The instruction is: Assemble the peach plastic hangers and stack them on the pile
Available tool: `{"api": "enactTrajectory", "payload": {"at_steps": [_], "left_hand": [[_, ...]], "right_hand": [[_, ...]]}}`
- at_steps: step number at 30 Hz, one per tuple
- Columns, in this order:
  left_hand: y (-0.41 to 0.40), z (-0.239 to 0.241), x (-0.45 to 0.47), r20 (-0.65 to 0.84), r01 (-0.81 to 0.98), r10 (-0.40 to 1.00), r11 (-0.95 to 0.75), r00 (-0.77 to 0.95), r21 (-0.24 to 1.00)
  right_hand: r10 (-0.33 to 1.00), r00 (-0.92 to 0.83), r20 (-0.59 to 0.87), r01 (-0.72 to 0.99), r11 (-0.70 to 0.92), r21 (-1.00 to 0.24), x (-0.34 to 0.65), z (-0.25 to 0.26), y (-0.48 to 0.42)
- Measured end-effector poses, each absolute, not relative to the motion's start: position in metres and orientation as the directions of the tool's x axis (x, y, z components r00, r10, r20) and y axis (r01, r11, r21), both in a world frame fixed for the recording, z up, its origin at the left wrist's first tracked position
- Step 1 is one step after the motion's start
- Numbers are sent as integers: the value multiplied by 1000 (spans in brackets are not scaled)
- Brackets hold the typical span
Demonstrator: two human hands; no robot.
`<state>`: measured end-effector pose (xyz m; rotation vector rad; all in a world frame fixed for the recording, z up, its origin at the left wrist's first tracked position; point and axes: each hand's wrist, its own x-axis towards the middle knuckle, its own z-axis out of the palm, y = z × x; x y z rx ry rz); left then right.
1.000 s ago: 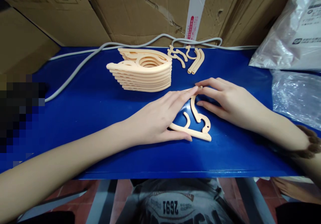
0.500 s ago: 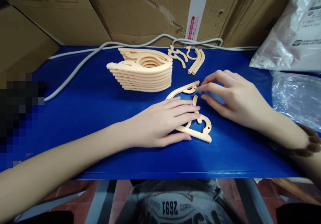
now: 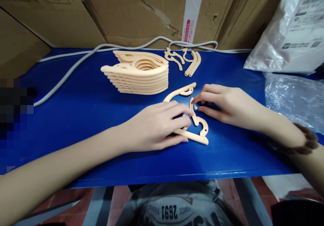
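A cream plastic folding hanger (image 3: pixel 194 137) lies on the blue table, partly hidden under my left hand (image 3: pixel 162 126). That hand's fingers are bent over the hanger's near side, with the thumb by the lower arm. Its index fingertip reaches a curved cream hook (image 3: pixel 203 124) beside the hanger. On the right, my right hand (image 3: pixel 227 104) has its fingertips at the hook's upper end, thumb and index finger apart. Behind my left hand stands a stack of folded cream hangers (image 3: pixel 141 80).
Loose hooks (image 3: pixel 174 55) and short curved arms (image 3: pixel 193 64) lie farther back. A grey cable (image 3: pixel 73 74) runs along the table's rear, before cardboard boxes (image 3: pixel 141 13). Clear plastic wrap (image 3: pixel 293 97) and a white plastic bag (image 3: pixel 286 36) are at the right.
My right hand has moved down from the hanger's upper arm to the hook's upper end. My left fingers, flatter before, are now more bent over the hanger. The view has shifted slightly.
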<state>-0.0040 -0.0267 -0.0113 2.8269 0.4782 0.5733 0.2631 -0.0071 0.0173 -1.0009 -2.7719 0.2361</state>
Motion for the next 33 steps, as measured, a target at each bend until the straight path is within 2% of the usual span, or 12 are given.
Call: {"api": "enactTrajectory", "payload": {"at_steps": [4, 13, 19, 25, 29, 33], "left_hand": [[-27, -12, -4, 364, 260, 332, -937, 870, 233], [-22, -8, -8, 382, 283, 317, -948, 868, 143], [-21, -13, -6, 321, 395, 409, -912, 854, 113], [-20, -12, -8, 394, 330, 392, -919, 831, 218], [-18, -10, -9, 401, 308, 365, -930, 840, 201], [-16, -12, -9, 408, 385, 448, -894, 796, 231]], "right_hand": [[566, -813, 137, 518, 810, -276, 260, 16, -9], [583, -804, 120, 545, 802, -244, 260, 21, -11], [585, -804, 103, 552, 800, -236, 259, 24, -13], [604, -792, 88, 579, 789, -206, 259, 24, -14], [604, -793, 80, 584, 791, -182, 259, 23, -14], [594, -801, 76, 579, 800, -157, 259, 23, -13]]}}
